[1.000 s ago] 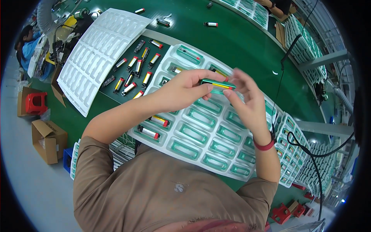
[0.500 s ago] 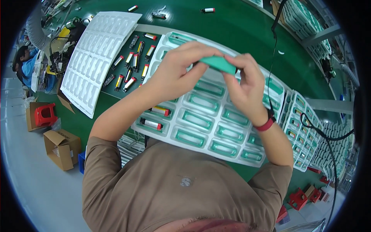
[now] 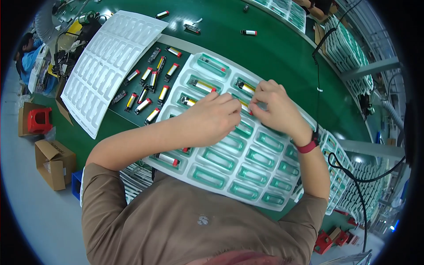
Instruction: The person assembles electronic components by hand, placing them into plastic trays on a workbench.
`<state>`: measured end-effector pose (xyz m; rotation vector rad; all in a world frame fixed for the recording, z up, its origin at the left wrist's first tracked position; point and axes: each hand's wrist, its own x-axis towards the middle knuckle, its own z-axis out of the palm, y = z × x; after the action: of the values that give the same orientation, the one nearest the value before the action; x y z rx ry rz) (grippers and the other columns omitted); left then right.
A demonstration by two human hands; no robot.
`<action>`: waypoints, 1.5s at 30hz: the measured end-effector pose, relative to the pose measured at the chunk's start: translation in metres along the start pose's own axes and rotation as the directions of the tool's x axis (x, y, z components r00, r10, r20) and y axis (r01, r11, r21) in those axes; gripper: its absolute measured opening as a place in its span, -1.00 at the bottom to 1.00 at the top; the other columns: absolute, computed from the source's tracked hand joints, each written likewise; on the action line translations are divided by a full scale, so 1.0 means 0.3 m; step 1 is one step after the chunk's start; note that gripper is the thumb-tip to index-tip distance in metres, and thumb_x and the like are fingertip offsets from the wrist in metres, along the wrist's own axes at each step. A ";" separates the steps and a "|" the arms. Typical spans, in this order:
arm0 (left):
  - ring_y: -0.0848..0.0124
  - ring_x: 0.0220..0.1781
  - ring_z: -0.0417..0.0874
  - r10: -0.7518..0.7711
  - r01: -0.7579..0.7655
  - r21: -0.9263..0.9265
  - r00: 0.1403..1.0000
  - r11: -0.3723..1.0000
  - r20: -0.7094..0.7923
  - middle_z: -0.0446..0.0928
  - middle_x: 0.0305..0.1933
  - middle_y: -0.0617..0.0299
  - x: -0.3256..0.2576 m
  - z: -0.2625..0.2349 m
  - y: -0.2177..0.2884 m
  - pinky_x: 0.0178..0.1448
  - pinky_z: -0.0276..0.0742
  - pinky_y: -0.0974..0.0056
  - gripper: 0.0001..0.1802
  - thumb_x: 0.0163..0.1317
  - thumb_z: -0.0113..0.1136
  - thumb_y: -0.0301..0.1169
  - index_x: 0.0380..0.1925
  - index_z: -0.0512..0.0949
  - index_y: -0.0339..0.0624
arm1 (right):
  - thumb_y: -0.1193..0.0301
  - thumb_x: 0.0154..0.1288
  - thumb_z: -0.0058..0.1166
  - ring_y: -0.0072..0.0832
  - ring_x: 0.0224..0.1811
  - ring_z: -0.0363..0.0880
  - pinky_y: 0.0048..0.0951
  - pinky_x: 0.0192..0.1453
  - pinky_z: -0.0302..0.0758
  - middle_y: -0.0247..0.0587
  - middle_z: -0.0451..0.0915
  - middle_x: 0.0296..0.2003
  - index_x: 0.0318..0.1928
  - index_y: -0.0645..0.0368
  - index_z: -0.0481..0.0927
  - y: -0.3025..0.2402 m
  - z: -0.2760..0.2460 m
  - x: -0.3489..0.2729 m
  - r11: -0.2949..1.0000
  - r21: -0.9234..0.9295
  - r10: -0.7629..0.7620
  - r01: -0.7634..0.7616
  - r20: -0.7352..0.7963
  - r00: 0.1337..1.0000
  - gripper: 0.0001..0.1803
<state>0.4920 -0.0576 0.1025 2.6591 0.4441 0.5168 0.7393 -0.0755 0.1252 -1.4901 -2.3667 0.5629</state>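
Over the upper middle of a white blister tray [image 3: 207,181], my left hand [image 3: 212,119] is closed with its fingers curled downward; whatever its fingertips hold is hidden. Close on its right, my right hand [image 3: 276,108] pinches at the red end of a small cylindrical battery [image 3: 244,106], which lies at the tray between both hands. Translucent green sleeves sit in many of the tray's pockets. Batteries with yellow-white bodies and red ends lie in several left-side pockets, such as one battery [image 3: 204,85] above my left hand and another battery [image 3: 168,159] near the lower left corner.
Several loose batteries [image 3: 143,106] are scattered left of the tray, beside a leaning stack of white trays [image 3: 95,75]. A black cable [image 3: 318,79] hangs at the right. More filled trays [image 3: 329,150] stand beyond my right wrist. Cardboard boxes [image 3: 55,165] stand on the floor at left.
The green piece held between both hands is no longer seen there. Both hands have lowered to the tray, around a battery. The view has shifted slightly, exposing more batteries in the upper pockets.
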 end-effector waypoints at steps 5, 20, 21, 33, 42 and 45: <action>0.27 -0.11 0.57 -0.157 0.144 -0.531 0.987 0.835 0.020 0.55 -0.08 0.13 -0.034 -0.091 -0.020 -0.05 0.48 0.22 -0.81 0.39 0.12 -0.52 -0.02 0.50 -0.18 | 0.37 0.31 0.22 -0.32 -0.19 0.63 -0.31 -0.10 0.56 -0.19 0.67 -0.19 -0.24 0.21 0.70 0.215 -0.191 0.371 0.930 0.313 0.050 -0.191 0.407 0.912 -0.84; 0.43 -0.23 0.43 -0.248 0.312 -0.857 0.866 -0.410 0.434 0.42 0.29 0.17 -0.019 -0.131 -0.082 -0.14 0.41 0.35 -0.37 0.34 -0.04 -0.40 0.44 0.31 -0.22 | 0.48 0.32 0.21 -0.35 -0.15 0.71 -0.38 -0.03 0.60 -0.13 0.70 -0.18 -0.03 0.29 0.69 0.356 -0.145 0.405 0.967 0.254 0.091 0.002 -0.355 0.930 -0.76; 0.43 -0.16 0.47 -0.244 0.297 -0.861 0.875 -0.412 0.419 0.42 0.31 0.18 -0.026 -0.131 -0.091 -0.08 0.40 0.35 -0.38 0.38 -0.04 -0.42 0.46 0.28 -0.24 | 0.51 0.32 0.22 -0.44 -0.16 0.69 -0.45 -0.04 0.59 -0.16 0.68 -0.16 -0.05 0.32 0.69 0.237 -0.190 0.321 0.885 0.466 0.147 0.015 -0.309 0.940 -0.78; 0.43 -0.06 0.41 -0.325 0.200 -0.919 0.892 -0.339 0.314 0.45 0.29 0.21 0.037 -0.074 -0.027 0.06 0.38 0.32 -0.35 0.61 -0.23 -0.03 0.45 0.30 -0.31 | 0.66 0.34 0.28 -0.62 -0.24 0.67 -0.58 -0.12 0.62 -0.22 0.71 -0.19 -0.05 0.42 0.63 -0.158 -0.048 -0.059 0.524 0.852 0.372 -0.022 -0.205 0.905 -0.81; 0.46 -0.07 0.36 -0.354 0.250 -0.930 0.872 -0.270 0.338 0.45 0.17 0.27 0.041 -0.089 -0.007 0.06 0.35 0.33 -0.24 0.63 -0.30 0.12 0.48 0.27 -0.33 | 0.60 0.34 0.32 -0.63 -0.29 0.66 -0.60 -0.18 0.61 -0.24 0.74 -0.25 -0.09 0.37 0.68 -0.173 -0.005 -0.037 0.562 0.825 0.438 -0.063 -0.232 0.869 -0.84; 0.49 -0.11 0.36 -0.385 0.253 -0.938 0.863 -0.235 0.329 0.47 0.08 0.29 0.042 -0.081 0.002 0.03 0.35 0.35 -0.35 0.62 -0.21 0.00 0.47 0.32 -0.25 | 0.59 0.34 0.33 -0.64 -0.27 0.64 -0.59 -0.15 0.60 -0.23 0.73 -0.17 -0.09 0.34 0.69 -0.175 0.025 -0.042 0.621 0.783 0.429 -0.044 -0.292 0.855 -0.84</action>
<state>0.4933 -0.0457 0.1271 0.8178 0.4503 0.4662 0.6996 -0.1088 0.1429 -1.3210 -1.2786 0.9870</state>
